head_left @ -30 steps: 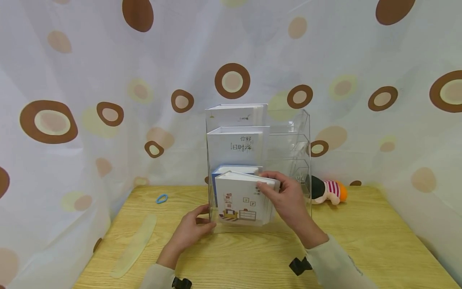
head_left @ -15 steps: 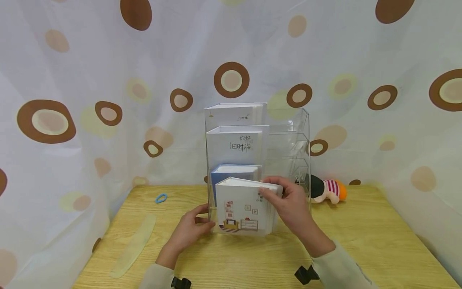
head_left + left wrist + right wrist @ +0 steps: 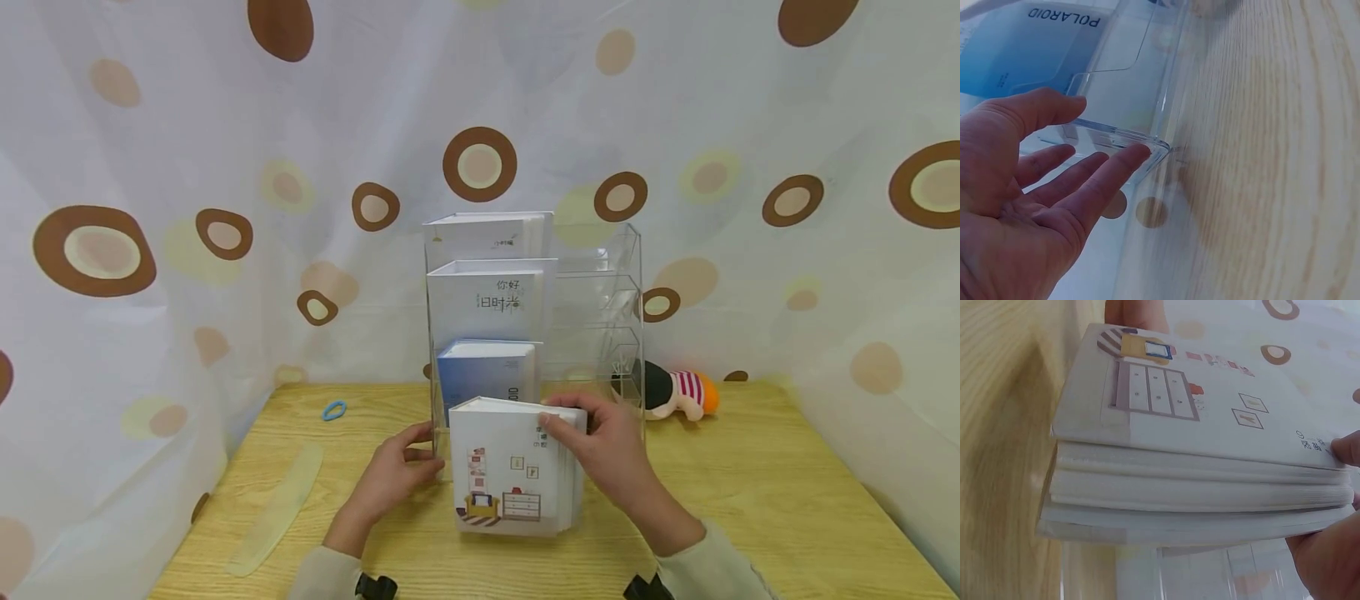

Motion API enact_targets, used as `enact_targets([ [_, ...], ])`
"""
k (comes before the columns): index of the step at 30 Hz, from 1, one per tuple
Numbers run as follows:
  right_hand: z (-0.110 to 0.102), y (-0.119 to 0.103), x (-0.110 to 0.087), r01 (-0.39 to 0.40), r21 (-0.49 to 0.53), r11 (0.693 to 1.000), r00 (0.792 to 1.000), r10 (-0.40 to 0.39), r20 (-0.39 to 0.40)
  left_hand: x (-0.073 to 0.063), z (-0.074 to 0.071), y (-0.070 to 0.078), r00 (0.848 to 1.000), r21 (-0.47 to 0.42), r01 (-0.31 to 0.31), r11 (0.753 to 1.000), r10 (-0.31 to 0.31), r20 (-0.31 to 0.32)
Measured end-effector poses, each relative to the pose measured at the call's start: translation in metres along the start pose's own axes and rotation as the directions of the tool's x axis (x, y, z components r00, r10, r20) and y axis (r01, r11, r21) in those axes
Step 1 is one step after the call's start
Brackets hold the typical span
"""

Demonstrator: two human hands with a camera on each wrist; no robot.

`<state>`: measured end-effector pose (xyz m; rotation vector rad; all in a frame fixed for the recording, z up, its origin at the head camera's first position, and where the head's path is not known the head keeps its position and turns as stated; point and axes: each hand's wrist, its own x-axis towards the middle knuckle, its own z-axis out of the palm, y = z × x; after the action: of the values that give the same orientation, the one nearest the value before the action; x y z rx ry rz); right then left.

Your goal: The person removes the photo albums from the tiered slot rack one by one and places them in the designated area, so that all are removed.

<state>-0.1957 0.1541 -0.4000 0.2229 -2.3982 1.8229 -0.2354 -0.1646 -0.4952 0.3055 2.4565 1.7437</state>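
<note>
My right hand (image 3: 611,454) pinches the top right corner of a thick white photo album (image 3: 502,471), thumb on the front cover. The cover carries a printed room with a dresser and a sofa; in the right wrist view its page edges (image 3: 1204,487) face the camera. The album stands upright in front of a clear acrylic tiered rack (image 3: 592,304). At the rack's lower left side is my left hand (image 3: 397,475), its thumb and fairly straight fingers about the side panel's edge (image 3: 1122,130). A blue album (image 3: 487,371) marked POLAROID leans in a lower tier.
Two more white albums, one in the middle (image 3: 480,304) and one at the top (image 3: 480,237), stand in the rack's left half. A doll (image 3: 678,393) lies right of the rack. A blue ring (image 3: 334,410) and a pale translucent strip (image 3: 277,508) lie left on the wooden table (image 3: 772,500).
My right hand has drawn the white album out of the rack's front, down and towards me, uncovering more of the blue album. My left hand has stayed at the rack's side.
</note>
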Motion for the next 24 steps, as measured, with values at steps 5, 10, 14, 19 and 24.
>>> enact_targets([
  [5, 0.004, 0.005, -0.003, -0.01, -0.007, 1.0, 0.999, 0.011, 0.034, 0.001, 0.001, -0.001, 1.0, 0.012, -0.006, 1.0, 0.007, -0.022],
  [10, 0.008, 0.009, -0.007, 0.004, -0.001, 1.0, 0.999, -0.003, 0.052, -0.001, 0.001, -0.001, 1.0, 0.031, -0.004, 1.0, 0.005, -0.031],
  [14, 0.011, 0.011, -0.01, -0.01, 0.031, 0.999, 0.999, 0.009, 0.047, -0.001, 0.0, 0.0, 0.999, 0.046, -0.008, 0.999, 0.009, -0.033],
  [19, 0.015, 0.013, -0.013, -0.038, 0.035, 0.999, 0.998, 0.036, 0.058, -0.002, 0.0, 0.002, 1.0, 0.052, -0.004, 0.999, 0.006, -0.03],
  [24, 0.018, 0.015, -0.014, -0.079, 0.028, 0.996, 0.995, 0.077, 0.07, -0.003, 0.0, 0.001, 1.0, 0.047, -0.005, 0.999, 0.006, -0.023],
])
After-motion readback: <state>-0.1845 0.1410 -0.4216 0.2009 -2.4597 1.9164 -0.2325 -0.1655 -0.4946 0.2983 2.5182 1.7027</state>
